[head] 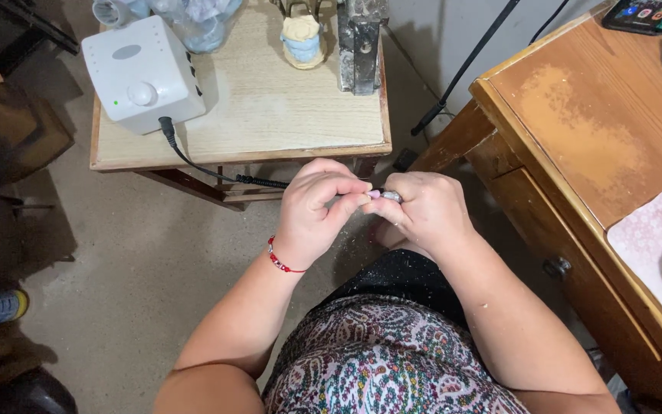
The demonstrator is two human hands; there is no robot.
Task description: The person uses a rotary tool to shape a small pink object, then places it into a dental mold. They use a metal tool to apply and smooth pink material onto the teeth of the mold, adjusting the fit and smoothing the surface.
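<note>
A: Locate the handpiece.

B: The rotary handpiece [383, 195], with a pink and metal tip, sits between both hands above the floor, in front of the small wooden counter [285, 115].

A: Grip state?

B: The left hand [317, 207] has its grip pinched on the handpiece; a red bead bracelet [281, 261] circles that wrist. The right hand [423, 211] has its grip curled around the tip end; what the fingers press cannot be told.

A: Connections?

B: A black cable [208, 167] runs from the left hand to a white control box [141, 73] on the counter. A small figurine [302, 40] stands behind it. A wooden desk [576, 138] stands to the right.
</note>
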